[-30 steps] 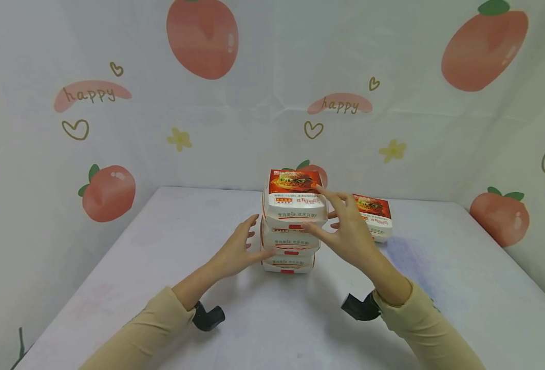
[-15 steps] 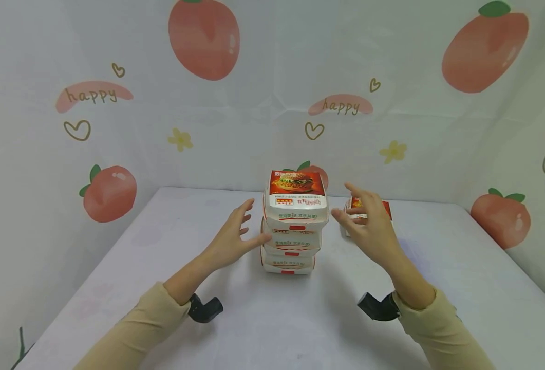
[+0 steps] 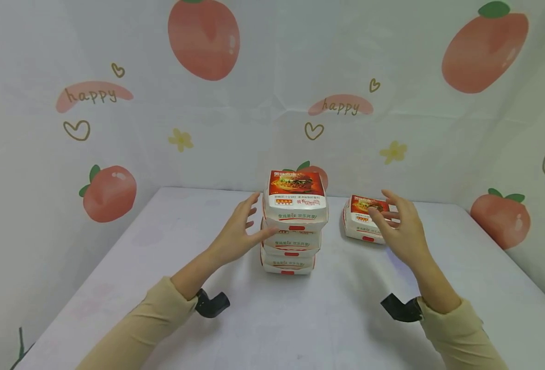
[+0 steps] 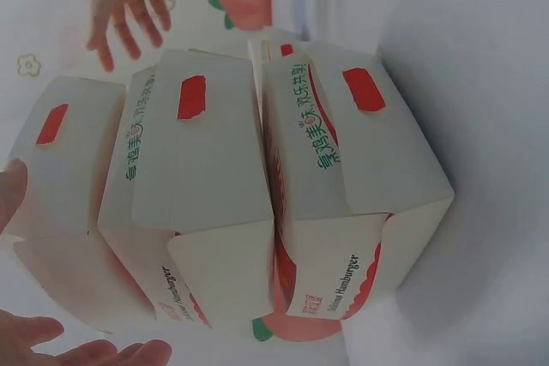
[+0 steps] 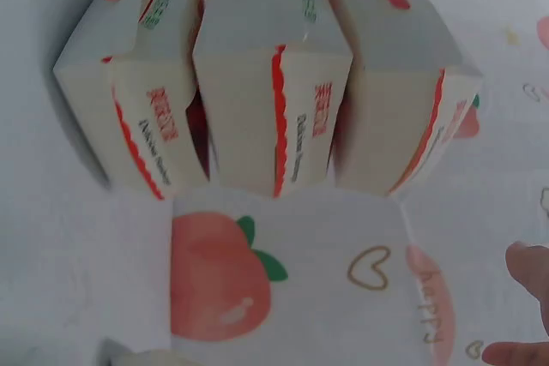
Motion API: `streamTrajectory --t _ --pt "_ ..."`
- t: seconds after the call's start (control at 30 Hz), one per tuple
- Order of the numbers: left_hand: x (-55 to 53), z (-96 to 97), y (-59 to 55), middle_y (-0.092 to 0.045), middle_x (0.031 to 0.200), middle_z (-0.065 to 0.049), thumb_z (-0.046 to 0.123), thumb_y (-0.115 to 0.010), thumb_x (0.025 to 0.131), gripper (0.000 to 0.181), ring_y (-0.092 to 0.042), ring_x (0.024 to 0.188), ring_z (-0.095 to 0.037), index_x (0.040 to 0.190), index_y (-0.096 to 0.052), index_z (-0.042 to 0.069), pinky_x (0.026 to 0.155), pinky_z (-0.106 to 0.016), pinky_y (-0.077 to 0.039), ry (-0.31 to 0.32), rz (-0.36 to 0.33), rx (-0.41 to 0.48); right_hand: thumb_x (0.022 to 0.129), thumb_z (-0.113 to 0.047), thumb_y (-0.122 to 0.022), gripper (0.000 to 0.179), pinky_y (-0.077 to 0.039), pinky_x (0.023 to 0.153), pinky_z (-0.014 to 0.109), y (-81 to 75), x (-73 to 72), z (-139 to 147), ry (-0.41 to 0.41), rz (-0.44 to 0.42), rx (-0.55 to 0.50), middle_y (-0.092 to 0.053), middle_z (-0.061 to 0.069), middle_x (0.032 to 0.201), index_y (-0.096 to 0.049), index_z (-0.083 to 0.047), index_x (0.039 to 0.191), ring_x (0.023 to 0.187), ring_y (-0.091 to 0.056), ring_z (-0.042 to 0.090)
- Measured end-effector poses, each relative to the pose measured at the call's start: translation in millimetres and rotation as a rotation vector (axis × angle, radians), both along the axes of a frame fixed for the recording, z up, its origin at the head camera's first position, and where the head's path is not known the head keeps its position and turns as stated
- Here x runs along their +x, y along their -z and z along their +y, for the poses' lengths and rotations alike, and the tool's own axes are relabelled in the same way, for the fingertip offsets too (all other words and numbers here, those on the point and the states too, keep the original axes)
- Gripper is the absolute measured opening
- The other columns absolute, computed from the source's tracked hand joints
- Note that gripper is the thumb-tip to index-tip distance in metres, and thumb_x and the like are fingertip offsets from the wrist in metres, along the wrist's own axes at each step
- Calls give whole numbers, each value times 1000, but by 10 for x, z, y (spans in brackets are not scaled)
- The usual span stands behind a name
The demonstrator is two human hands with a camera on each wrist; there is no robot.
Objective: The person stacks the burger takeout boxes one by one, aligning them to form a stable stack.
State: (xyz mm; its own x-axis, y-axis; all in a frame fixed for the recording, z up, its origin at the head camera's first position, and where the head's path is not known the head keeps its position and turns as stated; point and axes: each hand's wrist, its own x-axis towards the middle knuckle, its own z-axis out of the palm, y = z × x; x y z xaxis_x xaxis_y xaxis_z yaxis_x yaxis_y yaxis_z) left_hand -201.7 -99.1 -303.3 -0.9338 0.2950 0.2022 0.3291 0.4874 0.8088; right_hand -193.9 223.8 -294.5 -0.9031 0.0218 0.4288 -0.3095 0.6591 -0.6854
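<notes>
Left hand (image 3: 235, 234): fingers spread, gripping nothing, beside stack of 3 white-and-red cardboard burger boxes (image 3: 295, 244) on white table (image 3: 272, 318). Rightward, 1 matching white-and-red cardboard box (image 3: 359, 226); right hand (image 3: 403, 231) overlaps its right side, fingers spread, grip empty, contact unclear.

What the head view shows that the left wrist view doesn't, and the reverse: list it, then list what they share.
Only the head view: the burger picture on the top box, the sleeves and the black wrist mounts.

Only the left wrist view: the English lettering, with the word "Hamburger", on the side of the stack.

Both: that three-box stack, the left hand, the right hand and fruit prints on the backdrop.
</notes>
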Motion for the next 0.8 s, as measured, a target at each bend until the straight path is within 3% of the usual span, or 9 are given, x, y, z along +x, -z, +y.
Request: streamTrajectory --t 0.07,0.13,0.2,0.27,0.53,0.8 --pt "-1 11 0 -22 152 -16 33 -67 85 88 -30 138 -38 150 -12 13 107 -51 -38 2 7 -1 93 -32 -56 59 -47 71 5 41 -41 83 28 -8 14 -41 28 130 -36 -6 142 105 -57 47" --pt "-1 21 0 -22 151 -16 32 -67 86 87 -30 138 -39 150 -12 13 107 -51 -38 5 11 2 93 -33 -56 61 -56 78 23 82 -88 170 53 -19 19 -40 31 130 -35 -4 142 106 -55 49" --pt "-2 31 1 -22 151 -16 32 -67 86 87 -30 138 -39 150 -12 14 107 -51 -38 14 12 6 93 -34 -54 63 -54 86 44 132 -144 265 74 -36 20 -37 34 131 -33 -1 142 109 -52 52" --pt "-3 39 2 -22 151 -15 32 -67 86 87 -30 138 -39 150 -11 14 108 -52 -38 19 9 10 94 -35 -53 65 -46 91 61 191 -203 357 82 -58 10 -35 37 131 -31 1 143 112 -48 55" --pt "-23 56 20 -22 152 -13 33 -66 86 86 -31 138 -38 150 -12 15 108 -50 -38 13 -3 -6 92 -38 -54 73 -38 94 67 430 -376 631 94 -139 26 -28 40 136 -24 4 144 118 -38 59" --pt "-22 52 20 -23 152 -13 33 -63 88 82 -30 138 -38 150 -13 15 108 -50 -38 19 0 -6 91 -38 -57 82 -34 97 68 626 -507 794 27 -260 88 -15 42 143 -12 1 148 121 -31 63"
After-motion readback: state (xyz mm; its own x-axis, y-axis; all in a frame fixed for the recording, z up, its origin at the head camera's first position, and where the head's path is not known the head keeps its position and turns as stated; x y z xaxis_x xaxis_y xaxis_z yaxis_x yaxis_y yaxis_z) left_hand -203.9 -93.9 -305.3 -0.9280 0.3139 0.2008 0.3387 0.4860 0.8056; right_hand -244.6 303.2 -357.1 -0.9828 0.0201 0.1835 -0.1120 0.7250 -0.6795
